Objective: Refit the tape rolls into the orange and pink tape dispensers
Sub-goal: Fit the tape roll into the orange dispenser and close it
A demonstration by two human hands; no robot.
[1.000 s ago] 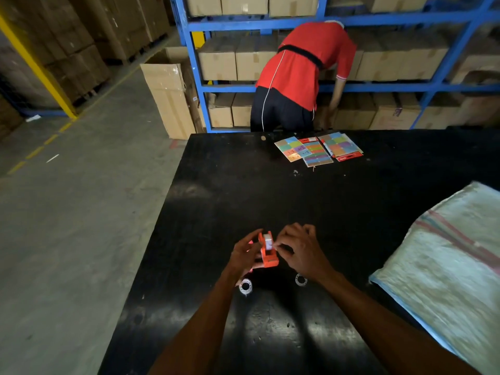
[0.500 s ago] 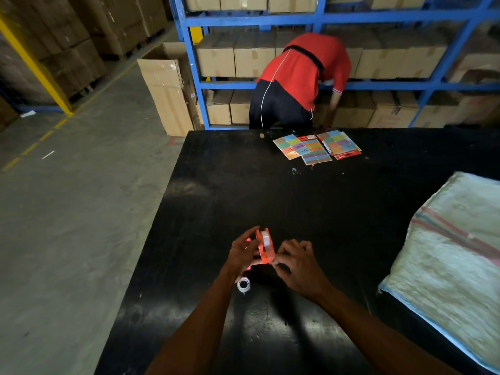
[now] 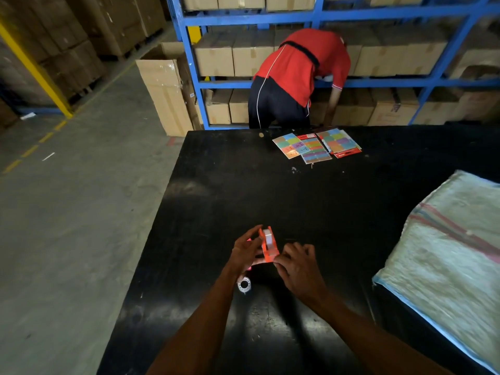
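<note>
The orange tape dispenser [image 3: 268, 247] stands between my hands on the black table [image 3: 243, 185], with a white tape roll [image 3: 268, 237] seated in its top. My left hand [image 3: 244, 252] grips its left side. My right hand [image 3: 299, 267] pinches its near end with the fingertips. A sliver of the pink dispenser [image 3: 249, 267] shows behind my left hand, mostly hidden. A loose clear tape roll [image 3: 244, 284] lies flat on the table just below my left wrist.
Colourful sticker sheets [image 3: 315, 146] lie at the table's far edge. A pale woven sack [image 3: 446, 255] covers the right side. Beyond the table a person in a red shirt [image 3: 297, 77] bends into blue shelving [image 3: 194, 85] stacked with cartons. Concrete floor lies left.
The dispenser has been turned so its roll faces up and away, and my right hand has slid from its top to its near end. A second loose roll by my right wrist is now hidden.
</note>
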